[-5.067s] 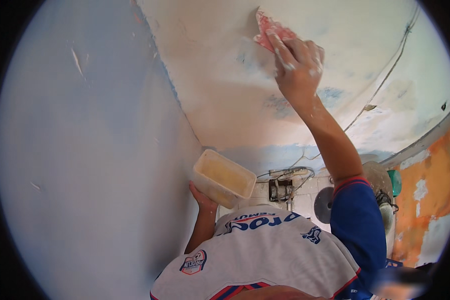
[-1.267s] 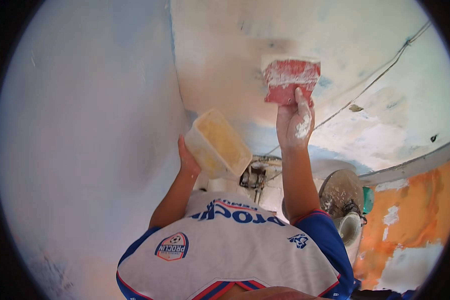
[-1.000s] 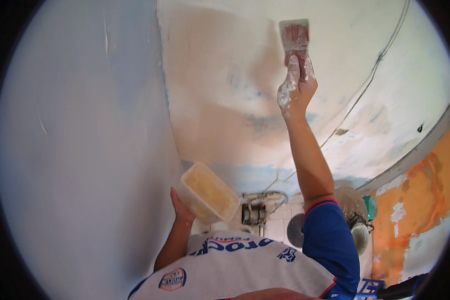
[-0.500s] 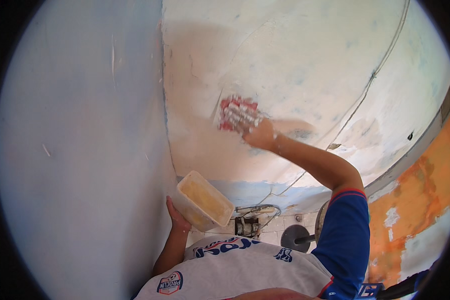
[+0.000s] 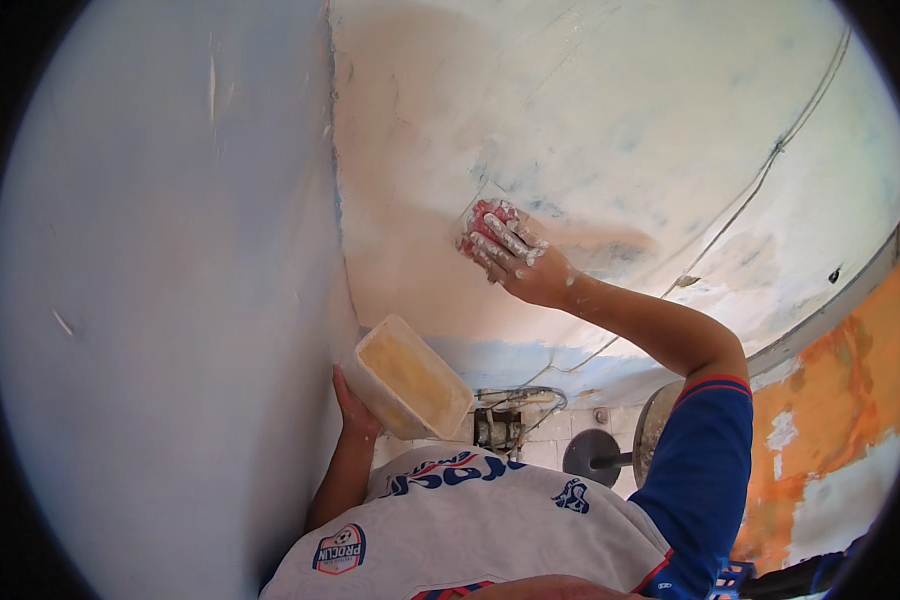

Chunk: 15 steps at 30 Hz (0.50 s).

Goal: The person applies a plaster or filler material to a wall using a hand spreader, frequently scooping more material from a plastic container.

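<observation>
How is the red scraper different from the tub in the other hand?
The scraper is red with whitish smears; the tub is pale, yellowish inside. The right hand covers much of the scraper, but the tub's open top shows. The scraper seems pressed to the pale wall; the left hand holds the tub tilted, lower in view. Each is held in one hand.

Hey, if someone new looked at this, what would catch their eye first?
Probably the right hand, smeared with white, holding a red scraper at the pale wall near the picture's middle. Below and to its left, the left hand holds a tilted whitish tub. At the far right, a vivid orange wall shows pale patches.
</observation>
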{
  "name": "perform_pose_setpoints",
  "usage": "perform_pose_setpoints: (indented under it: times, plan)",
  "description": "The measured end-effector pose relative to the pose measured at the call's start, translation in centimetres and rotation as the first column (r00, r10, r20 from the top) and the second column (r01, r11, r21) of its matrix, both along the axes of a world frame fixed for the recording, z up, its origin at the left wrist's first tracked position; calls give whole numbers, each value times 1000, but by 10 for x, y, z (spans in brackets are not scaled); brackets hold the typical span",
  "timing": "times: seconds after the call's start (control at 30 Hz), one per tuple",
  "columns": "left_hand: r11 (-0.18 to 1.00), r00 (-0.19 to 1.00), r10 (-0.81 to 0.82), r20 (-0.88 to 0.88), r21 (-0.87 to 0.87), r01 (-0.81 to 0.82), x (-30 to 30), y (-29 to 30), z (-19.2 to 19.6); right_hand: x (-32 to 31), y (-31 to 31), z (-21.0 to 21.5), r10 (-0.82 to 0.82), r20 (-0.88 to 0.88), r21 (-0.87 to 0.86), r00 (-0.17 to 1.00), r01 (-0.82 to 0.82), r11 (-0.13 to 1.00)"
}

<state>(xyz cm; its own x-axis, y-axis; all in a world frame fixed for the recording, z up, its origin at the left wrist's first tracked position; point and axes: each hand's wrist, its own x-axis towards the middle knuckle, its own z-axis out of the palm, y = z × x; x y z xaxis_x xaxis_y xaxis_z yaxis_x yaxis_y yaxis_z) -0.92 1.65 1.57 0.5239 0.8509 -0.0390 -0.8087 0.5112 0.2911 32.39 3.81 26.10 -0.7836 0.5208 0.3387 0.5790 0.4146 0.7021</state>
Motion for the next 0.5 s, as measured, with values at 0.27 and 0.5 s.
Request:
perform_pose_setpoints:
  times: [0.27,0.5]
  plan:
    - [999,991,41,-128,-22,-45,-2,-5,-5,-13,8,177,32,-260,609,965,138,781]
    - [997,994,15,-111,-73,-23,0,-7,-7,11,-11,-72,-135,-95,-147,986,120,982]
